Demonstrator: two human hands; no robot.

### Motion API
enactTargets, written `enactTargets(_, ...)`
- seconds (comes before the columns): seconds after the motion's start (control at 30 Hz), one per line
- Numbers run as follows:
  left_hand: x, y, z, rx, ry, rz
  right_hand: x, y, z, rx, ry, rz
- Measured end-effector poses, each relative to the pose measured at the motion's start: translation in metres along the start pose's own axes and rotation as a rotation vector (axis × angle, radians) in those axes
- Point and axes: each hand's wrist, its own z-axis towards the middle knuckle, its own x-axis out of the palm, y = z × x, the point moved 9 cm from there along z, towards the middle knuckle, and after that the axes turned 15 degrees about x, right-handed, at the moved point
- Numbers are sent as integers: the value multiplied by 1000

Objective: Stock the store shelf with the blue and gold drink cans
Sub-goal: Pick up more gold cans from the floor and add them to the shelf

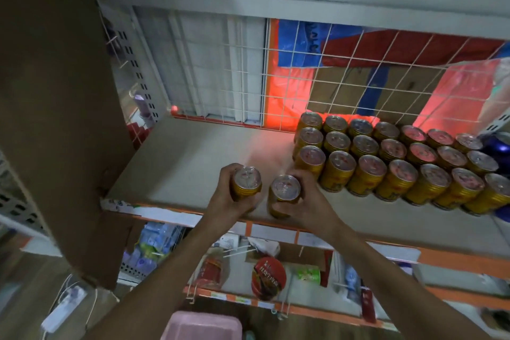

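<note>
Two gold cans sit just below the middle of the view, toward six o'clock, one in each hand and both upright with their pull-tab lids facing up. The left-hand can (pixel 246 183) is wrapped by the left hand (pixel 234 203), fingers curled round its far side and thumb on the near side. The right-hand can (pixel 284 192) is clamped the same way by the right hand (pixel 302 196). The two cans are just beside each other, over the front edge of the shelf board (pixel 193 163). Whether their bases touch it I cannot tell, since the hands hide them.

Gripping round the body rather than over the lid probably keeps each can vertical, so it can be set straight down on its base. Carrying a pair at once suits filling a row two at a time.

From three to four o'clock stands the block of gold cans (pixel 394 163), three rows deep, packed side by side and running to the right edge. Its left end is near the right hand, so the bare board from nine o'clock to the centre looks like the room left to fill. The likely spot for this pair is directly against that left end.

At the far right, about three o'clock, a blue shape (pixel 496 148) shows beside the block; it may be blue cans, but it is too cut off to say.

Behind, at one to two o'clock, a wire grid (pixel 345 77) backs the shelf and would stop cans sliding through. A cardboard panel (pixel 55 91) fills nine to ten o'clock. At six o'clock a lower shelf (pixel 317 312) holds a red-lidded bowl (pixel 269 277).
</note>
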Motion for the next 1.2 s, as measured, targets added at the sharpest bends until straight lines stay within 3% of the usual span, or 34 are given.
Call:
enactTargets(0.27,9,13,6,40,103,-1,-10,12,-9,-14,-78,-262)
enactTargets(0.4,1,8,1,103,87,133,-19,33,-32,-251,-155,-620)
enactTargets(0.57,8,-13,-2,265,105,426,-12,36,-37,-414,-125,-779)
enactTargets(0.8,3,-12,0,292,78,422,0,39,-31,-423,-222,-854)
enactTargets(1.2,2,1,10,264,97,400,23,57,29,-391,-449,-1273)
